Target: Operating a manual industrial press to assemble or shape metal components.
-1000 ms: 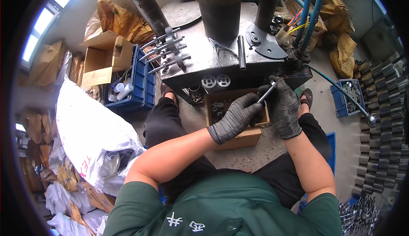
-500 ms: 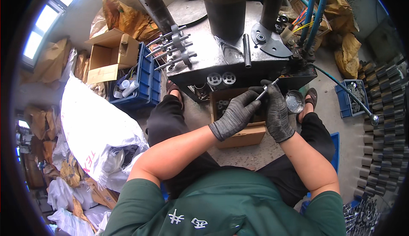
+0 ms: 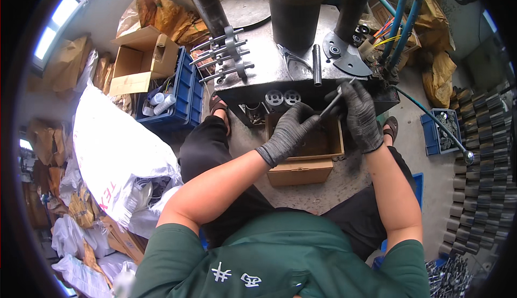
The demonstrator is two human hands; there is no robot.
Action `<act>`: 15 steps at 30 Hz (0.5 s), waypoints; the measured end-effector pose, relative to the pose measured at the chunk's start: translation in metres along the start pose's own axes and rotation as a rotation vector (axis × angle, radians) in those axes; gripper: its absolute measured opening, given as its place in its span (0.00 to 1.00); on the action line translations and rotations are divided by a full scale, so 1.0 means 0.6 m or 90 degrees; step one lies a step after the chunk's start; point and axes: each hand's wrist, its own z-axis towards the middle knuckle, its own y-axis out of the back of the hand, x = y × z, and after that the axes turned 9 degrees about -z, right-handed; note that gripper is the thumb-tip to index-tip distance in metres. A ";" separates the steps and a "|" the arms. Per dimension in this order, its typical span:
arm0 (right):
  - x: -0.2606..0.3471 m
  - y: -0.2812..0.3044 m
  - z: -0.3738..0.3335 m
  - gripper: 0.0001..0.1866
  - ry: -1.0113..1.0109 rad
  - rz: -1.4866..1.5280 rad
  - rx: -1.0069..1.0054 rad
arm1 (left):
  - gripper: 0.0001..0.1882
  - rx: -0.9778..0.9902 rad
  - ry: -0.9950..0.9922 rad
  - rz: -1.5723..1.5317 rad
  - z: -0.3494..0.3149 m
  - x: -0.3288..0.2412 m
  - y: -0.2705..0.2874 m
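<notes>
Over the cardboard box [image 3: 299, 172] between my feet, I hold a slim metal rod [image 3: 329, 106] slanting up to the right. My left hand [image 3: 291, 132], in a dark grey knit glove, is closed round its lower end. My right hand [image 3: 362, 116], gloved alike, has its fingers closed at the upper end, near the bench edge. Beyond them on the metal bench [image 3: 258, 77] lie a short steel bar [image 3: 316, 65], a forked metal piece [image 3: 293, 64] and a fan-shaped plate [image 3: 353, 62]. Several rods with round discs [image 3: 230, 50] sit at the bench's left.
Blue crates [image 3: 186, 96] and an open carton [image 3: 132, 64] stand left, beside a big white sack [image 3: 121, 147]. Right are a small blue bin of parts [image 3: 444, 131], a long-handled tool [image 3: 455, 141] and stacked metal cylinders [image 3: 479, 179]. Blue hoses [image 3: 399, 18] hang at the bench's right.
My right hand has risen and moved slightly right, while my left has shifted a little left. The rod now shows more of its length between them. The round tin is now hidden.
</notes>
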 end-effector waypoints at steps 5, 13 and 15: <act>0.026 -0.003 0.091 0.13 0.398 -0.012 -0.196 | 0.18 -0.005 0.316 -0.137 -0.001 0.054 0.004; -0.033 0.038 0.153 0.14 0.207 -0.281 -0.192 | 0.25 -0.377 0.351 -0.308 0.038 0.080 0.028; -0.039 0.054 0.135 0.13 0.094 -0.045 -0.159 | 0.27 -0.428 0.351 -0.311 0.054 0.079 0.032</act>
